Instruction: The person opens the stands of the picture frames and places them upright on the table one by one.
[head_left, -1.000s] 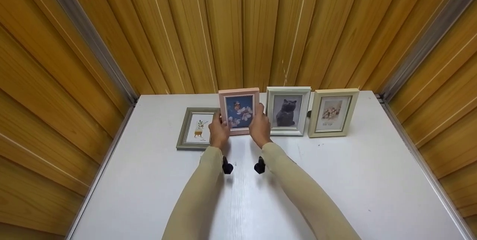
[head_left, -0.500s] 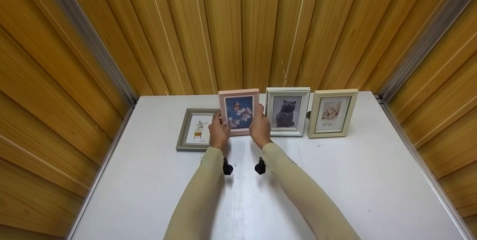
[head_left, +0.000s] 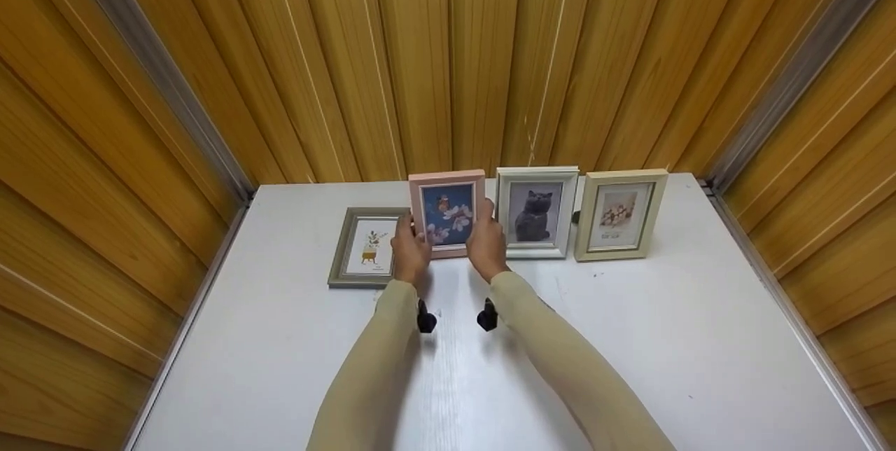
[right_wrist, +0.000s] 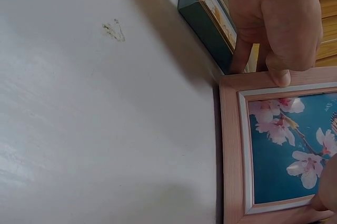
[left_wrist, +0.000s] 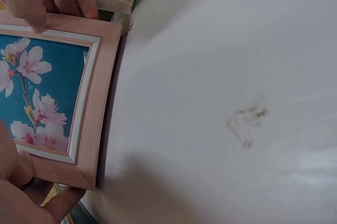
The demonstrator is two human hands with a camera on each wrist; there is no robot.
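Against the earlier frames, almost no change is recorded: in the head view the whole scene is shifted slightly downward as one, while the pink photo frame (head_left: 450, 214) is kept in the same place between the two hands and the order of the row is unaltered. The pink frame, in which a blossom-and-butterfly picture on blue is mounted, is held roughly upright near the back of the white tabletop (head_left: 280, 353); whether its lower edge is borne by the surface cannot be told. Its left side is pinched by the left hand (head_left: 411, 255), with the thumb laid on the front moulding and fingers bent behind the edge. The right side is pinched by the right hand (head_left: 488, 248) in like manner, thumb on the front and fingers tucked behind. Neither hand is spread. To the left, an olive-green photo frame (head_left: 364, 255) with a potted-plant print is partly covered by the left hand; contact with the pink frame cannot be confirmed. Just beside the right hand, a white photo frame (head_left: 535, 213) with a grey cat picture is stood upright, and beyond it a cream photo frame (head_left: 619, 216) is likewise stood. Beige sleeves (head_left: 577, 360) are worn on both arms.
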